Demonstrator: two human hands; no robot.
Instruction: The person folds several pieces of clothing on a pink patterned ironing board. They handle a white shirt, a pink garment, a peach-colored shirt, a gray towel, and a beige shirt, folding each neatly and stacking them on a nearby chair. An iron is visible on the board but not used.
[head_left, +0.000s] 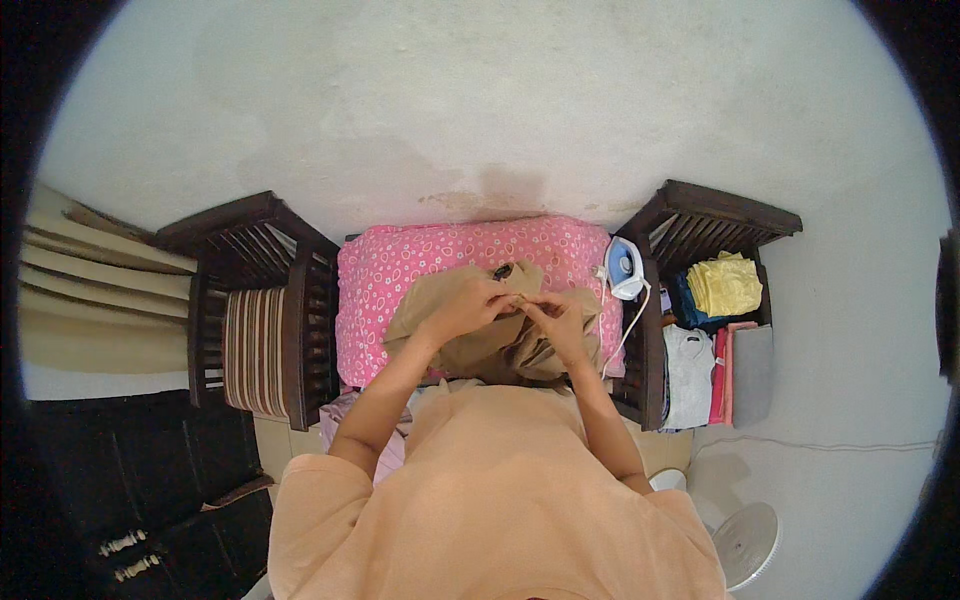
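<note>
A crumpled brown garment (480, 345) lies over a pink, flower-patterned cloth-covered surface (375, 277) in front of me. My left hand (476, 304) and my right hand (559, 319) meet above the garment's middle. The fingertips of both pinch a small part of its fabric between them; that part is too small to make out. A dark patch shows on the garment just beyond my left hand. To the right, a blue and white clothes iron (622, 266) rests at the edge of the pink cloth, its white cord running down towards me.
Dark wooden slatted chairs stand on both sides. The left one holds a striped cushion (255, 352); the right one carries a folded yellow cloth (724, 285), a light grey shirt (688, 375) and other folded clothes. A wall rises behind. A round white fan (746, 547) stands at lower right.
</note>
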